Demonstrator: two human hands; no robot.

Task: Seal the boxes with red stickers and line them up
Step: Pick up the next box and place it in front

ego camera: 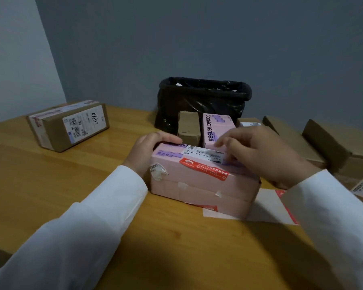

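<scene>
A pink box [199,185] lies on the wooden table [50,185] in front of me, with a red sticker [203,169] stuck slantwise over its top front edge. My left hand [149,151] grips the box's far left corner, fingers curled over the top. My right hand [260,151] hovers over the box's right end, fingertips touching the top near the white label. A white backing sheet with red stickers [275,206] lies on the table under the box's right side.
A brown box with a shipping label [69,125] sits at the far left. Behind the pink box stand a small brown box [188,127], a pink "Contact lenses" box [216,128] and a black-lined bin [203,101]. Several cardboard boxes [327,143] crowd the right.
</scene>
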